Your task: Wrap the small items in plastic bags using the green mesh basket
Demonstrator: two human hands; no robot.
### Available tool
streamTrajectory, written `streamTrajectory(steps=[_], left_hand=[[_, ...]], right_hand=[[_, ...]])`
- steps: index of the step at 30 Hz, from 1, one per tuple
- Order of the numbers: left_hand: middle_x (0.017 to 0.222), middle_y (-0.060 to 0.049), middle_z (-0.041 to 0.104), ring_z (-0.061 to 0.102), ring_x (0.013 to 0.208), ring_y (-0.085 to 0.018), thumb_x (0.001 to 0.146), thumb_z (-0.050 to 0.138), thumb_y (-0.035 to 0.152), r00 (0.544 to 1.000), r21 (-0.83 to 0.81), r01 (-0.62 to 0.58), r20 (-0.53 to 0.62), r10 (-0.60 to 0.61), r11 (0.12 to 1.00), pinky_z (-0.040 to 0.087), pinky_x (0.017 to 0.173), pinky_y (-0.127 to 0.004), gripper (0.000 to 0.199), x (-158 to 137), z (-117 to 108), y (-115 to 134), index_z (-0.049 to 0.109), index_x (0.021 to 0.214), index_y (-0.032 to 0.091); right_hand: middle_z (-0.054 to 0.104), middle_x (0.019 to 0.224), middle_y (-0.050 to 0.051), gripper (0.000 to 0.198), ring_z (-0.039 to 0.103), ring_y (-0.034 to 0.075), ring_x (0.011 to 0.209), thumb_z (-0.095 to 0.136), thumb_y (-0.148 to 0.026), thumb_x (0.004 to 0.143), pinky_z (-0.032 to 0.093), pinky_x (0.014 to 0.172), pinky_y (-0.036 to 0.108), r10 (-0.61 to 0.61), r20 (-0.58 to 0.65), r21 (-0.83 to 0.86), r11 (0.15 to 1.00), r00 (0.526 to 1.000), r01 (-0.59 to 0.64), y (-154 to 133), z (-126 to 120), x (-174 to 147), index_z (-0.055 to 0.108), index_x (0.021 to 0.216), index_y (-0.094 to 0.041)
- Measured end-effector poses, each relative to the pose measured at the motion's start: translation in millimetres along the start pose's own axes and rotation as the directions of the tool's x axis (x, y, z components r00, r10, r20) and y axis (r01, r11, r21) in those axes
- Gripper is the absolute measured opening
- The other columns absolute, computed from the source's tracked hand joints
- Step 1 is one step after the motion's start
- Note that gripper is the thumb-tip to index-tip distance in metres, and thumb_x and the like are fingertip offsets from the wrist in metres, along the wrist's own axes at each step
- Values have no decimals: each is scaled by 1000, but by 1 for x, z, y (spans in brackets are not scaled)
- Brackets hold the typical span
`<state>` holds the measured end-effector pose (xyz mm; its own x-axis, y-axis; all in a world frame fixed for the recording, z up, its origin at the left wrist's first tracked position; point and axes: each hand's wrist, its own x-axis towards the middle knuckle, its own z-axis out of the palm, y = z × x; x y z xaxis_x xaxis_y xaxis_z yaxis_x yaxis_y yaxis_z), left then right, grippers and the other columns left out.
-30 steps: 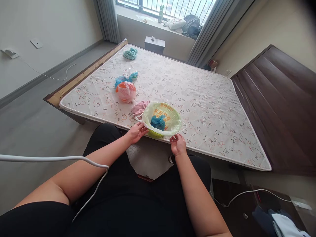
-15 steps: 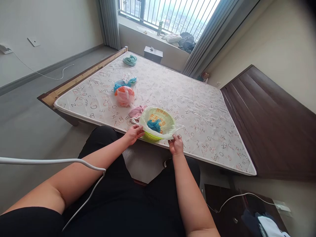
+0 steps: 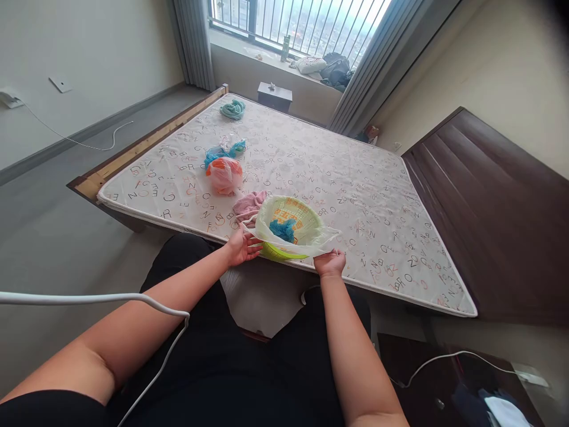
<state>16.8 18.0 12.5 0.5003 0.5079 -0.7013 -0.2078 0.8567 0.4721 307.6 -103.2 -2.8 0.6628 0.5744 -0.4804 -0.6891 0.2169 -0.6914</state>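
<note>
Head view, left hand: partly open — fingers loosely spread at the basket's left side.
Right hand: palm up under the plastic bag's edge; cannot tell whether it grips.
Basket: bag-lined, on the mattress's near edge — crumpled blue plastic inside.

Mattress, across middle of frame: scattered single capitals in black and orange-red, including R, N, E, B, G and O. Plastic bag lining green basket, frame centre: orange characters, illegible.
</note>
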Motion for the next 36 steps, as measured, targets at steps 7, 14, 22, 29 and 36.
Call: streamTrajectory(steps=[7, 14, 22, 29, 36], left_hand=[[83, -9, 76, 72, 64, -18, 92, 56, 85, 996, -47, -88, 28, 89, 995, 58, 55, -27, 68, 24, 4, 17, 71, 98, 18], [84, -5, 79, 74, 64, -16, 88, 86, 24, 998, -14, -57, 18, 57, 998, 59, 57, -23, 20, 35, 14, 27, 74, 103, 17], [91, -5, 80, 75, 73, -16, 84, 84, 12, 976, -1, -214, -27, 214, 977, 62, 69, -27, 25, 39, 7, 27, 74, 107, 17], [91, 3, 78, 69, 74, -13, 67, 80, -1, 817, 229, -457, -274, 507, 859, 55, 70, -22, 44, 50, 7, 26, 72, 103, 23], [97, -5, 79, 71, 83, -18, 72, 82, 9, 872, 367, -425, -79, 483, 827, 57, 72, -23, 33, 37, 6, 46, 77, 103, 20]], right_hand=[[81, 91, 2, 14, 77, 13, 82, 57, -17, 94, 65, 75, 25, 221, 74, -132, 969, 973, -210, -14, 13, 26, 72, 96, -20], [80, 87, 2, 9, 75, 15, 71, 78, -22, 88, 64, 64, 25, 299, 134, -290, 923, 945, -251, -30, 11, 38, 72, 94, -19], [75, 80, -2, 27, 68, 15, 67, 79, -9, 67, 58, 59, 26, 135, 156, -420, 906, 978, -58, -37, 5, 53, 64, 87, -21], [53, 66, -10, 24, 43, 8, 58, 69, -6, 66, 37, 55, 19, -319, 93, -561, 766, 943, 315, -38, 10, 51, 58, 80, -22], [58, 68, -7, 22, 48, 10, 64, 71, -4, 65, 39, 59, 22, -227, 199, -634, 712, 953, 302, -41, 12, 49, 62, 77, -20]])
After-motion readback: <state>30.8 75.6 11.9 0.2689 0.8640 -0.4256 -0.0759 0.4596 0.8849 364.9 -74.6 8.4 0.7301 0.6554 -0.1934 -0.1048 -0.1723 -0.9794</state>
